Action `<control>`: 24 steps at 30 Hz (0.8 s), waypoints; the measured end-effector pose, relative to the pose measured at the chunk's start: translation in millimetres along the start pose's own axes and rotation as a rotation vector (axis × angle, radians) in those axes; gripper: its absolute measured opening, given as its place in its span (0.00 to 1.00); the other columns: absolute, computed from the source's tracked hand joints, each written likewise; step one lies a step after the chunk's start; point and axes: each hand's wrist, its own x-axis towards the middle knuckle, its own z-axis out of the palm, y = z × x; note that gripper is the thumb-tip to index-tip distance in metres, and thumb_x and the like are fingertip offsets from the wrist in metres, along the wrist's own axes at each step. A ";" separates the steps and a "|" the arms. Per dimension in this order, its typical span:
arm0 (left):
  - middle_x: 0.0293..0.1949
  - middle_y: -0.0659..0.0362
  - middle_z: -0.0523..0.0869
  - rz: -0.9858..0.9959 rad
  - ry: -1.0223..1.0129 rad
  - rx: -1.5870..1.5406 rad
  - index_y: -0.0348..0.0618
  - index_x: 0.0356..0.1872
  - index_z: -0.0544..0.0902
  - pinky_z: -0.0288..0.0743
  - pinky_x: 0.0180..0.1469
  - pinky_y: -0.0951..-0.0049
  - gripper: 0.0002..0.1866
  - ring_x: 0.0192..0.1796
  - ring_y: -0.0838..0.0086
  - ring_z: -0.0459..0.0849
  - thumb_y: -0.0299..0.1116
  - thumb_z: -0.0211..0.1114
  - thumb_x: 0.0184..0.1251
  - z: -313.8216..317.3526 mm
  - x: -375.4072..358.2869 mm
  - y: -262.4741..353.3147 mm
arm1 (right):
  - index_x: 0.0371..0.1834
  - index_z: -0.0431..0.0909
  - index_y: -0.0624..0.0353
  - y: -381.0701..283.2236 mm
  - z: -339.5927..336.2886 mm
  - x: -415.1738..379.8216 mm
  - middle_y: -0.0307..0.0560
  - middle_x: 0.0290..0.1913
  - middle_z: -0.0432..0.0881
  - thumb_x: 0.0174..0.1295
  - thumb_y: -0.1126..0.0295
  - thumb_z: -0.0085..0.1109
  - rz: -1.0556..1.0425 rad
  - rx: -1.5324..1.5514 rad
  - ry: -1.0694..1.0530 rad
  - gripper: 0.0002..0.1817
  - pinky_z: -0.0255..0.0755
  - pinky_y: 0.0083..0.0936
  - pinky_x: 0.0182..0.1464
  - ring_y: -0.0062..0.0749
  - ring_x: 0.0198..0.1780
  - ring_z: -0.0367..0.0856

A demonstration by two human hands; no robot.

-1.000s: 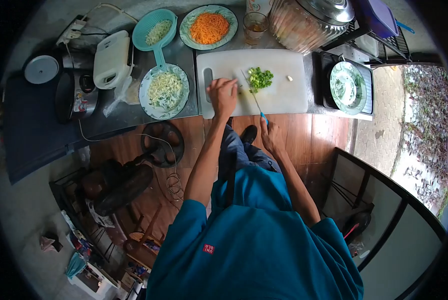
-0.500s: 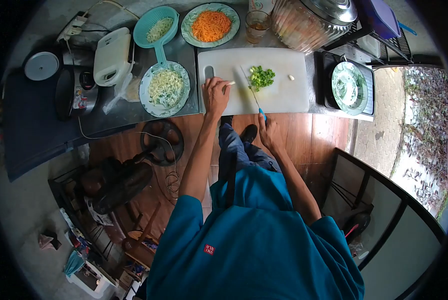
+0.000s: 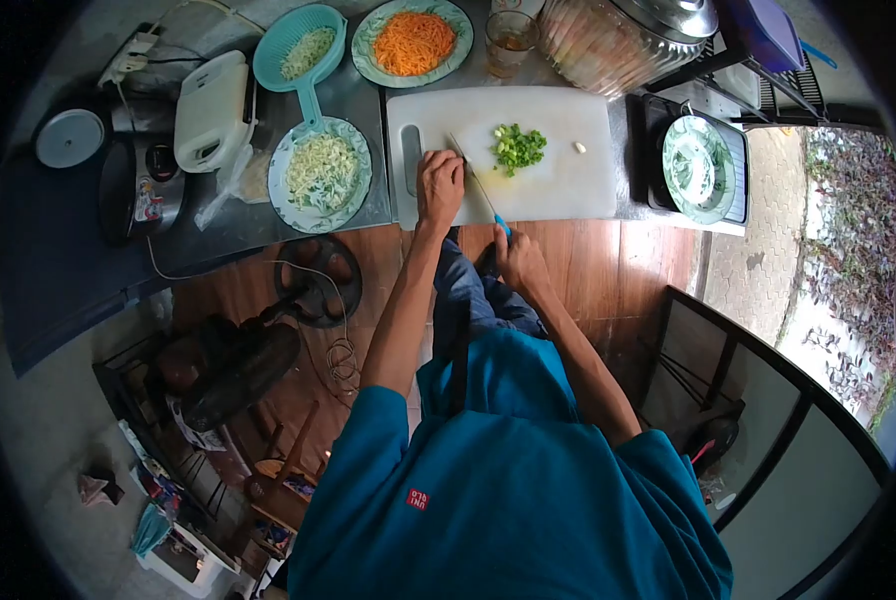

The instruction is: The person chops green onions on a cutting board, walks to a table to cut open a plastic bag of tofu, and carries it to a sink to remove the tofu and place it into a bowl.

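Clearly the work is fine chopping on the white cutting board (image 3: 558, 185), which lies along the near edge of the bench (image 3: 228, 235). The right hand (image 3: 516, 258) is closed around the blue handle of a knife (image 3: 480, 190), just off the board's near edge, with the blade angling up across the board toward its left part. The left hand (image 3: 440, 185) rests palm down on the board, fingers curled, beside the blade's tip; whether it pins a stalk under them I cannot tell. To do this well, I would judge that the left fingertips should stay tucked back from the edge, the blade should rock from its tip rather than lift high, and each cut should be pushed away toward the pile. That pile of chopped green onion (image 3: 518, 147) sits near the board's far edge, right of the left hand and apart from both hands, with one small white piece (image 3: 579, 147) farther right.
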 end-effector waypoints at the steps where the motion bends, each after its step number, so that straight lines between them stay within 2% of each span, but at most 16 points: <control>1: 0.37 0.53 0.84 -0.007 -0.008 -0.003 0.34 0.32 0.85 0.74 0.50 0.62 0.05 0.44 0.56 0.80 0.22 0.66 0.54 0.3 -5.3 2.5 | 0.34 0.78 0.72 0.7 2.6 -0.7 0.76 0.30 0.78 0.73 0.50 0.43 0.031 -0.018 -0.011 0.30 0.69 0.57 0.41 0.73 0.38 0.78; 4: 0.37 0.52 0.84 0.024 -0.008 -0.010 0.34 0.33 0.85 0.75 0.50 0.62 0.05 0.44 0.57 0.80 0.21 0.66 0.55 -2.9 2.5 -0.1 | 0.38 0.80 0.71 1.4 -0.8 -0.9 0.79 0.32 0.78 0.71 0.48 0.45 0.031 -0.009 0.031 0.30 0.73 0.57 0.43 0.74 0.39 0.78; 8: 0.38 0.52 0.84 0.000 -0.020 -0.032 0.34 0.35 0.85 0.75 0.49 0.62 0.06 0.45 0.57 0.80 0.22 0.65 0.57 -2.5 -3.9 1.5 | 0.36 0.80 0.71 39.5 -0.6 -17.1 0.78 0.32 0.79 0.71 0.48 0.46 0.047 -0.068 0.021 0.30 0.73 0.58 0.43 0.75 0.38 0.78; 14: 0.38 0.52 0.84 -0.011 -0.018 -0.034 0.34 0.35 0.86 0.75 0.50 0.63 0.06 0.45 0.57 0.80 0.22 0.65 0.58 -2.7 -5.9 5.6 | 0.36 0.80 0.70 0.6 -7.8 -12.4 0.80 0.35 0.78 0.71 0.48 0.45 0.039 0.007 -0.043 0.30 0.72 0.57 0.45 0.75 0.40 0.78; 18: 0.38 0.52 0.83 -0.037 -0.025 -0.023 0.35 0.36 0.86 0.75 0.49 0.63 0.06 0.45 0.57 0.80 0.22 0.65 0.58 -5.7 -2.0 7.5 | 0.36 0.80 0.70 19.6 -8.0 -16.0 0.80 0.34 0.78 0.71 0.48 0.45 -0.013 -0.072 0.044 0.30 0.73 0.57 0.44 0.75 0.39 0.78; 22: 0.38 0.53 0.83 -0.076 -0.015 -0.045 0.35 0.36 0.85 0.75 0.50 0.63 0.06 0.45 0.57 0.79 0.22 0.65 0.58 -4.7 -3.4 6.2 | 0.34 0.79 0.73 7.4 -25.1 -27.7 0.81 0.34 0.77 0.72 0.51 0.44 0.115 -0.015 0.024 0.30 0.72 0.57 0.41 0.74 0.40 0.78; 24: 0.38 0.53 0.83 -0.064 -0.030 -0.048 0.35 0.36 0.85 0.75 0.50 0.63 0.05 0.45 0.57 0.80 0.22 0.65 0.58 -5.2 -1.7 5.0 | 0.34 0.78 0.74 -8.0 -37.9 -27.6 0.82 0.35 0.77 0.72 0.51 0.44 0.047 -0.016 -0.072 0.30 0.72 0.58 0.41 0.75 0.40 0.78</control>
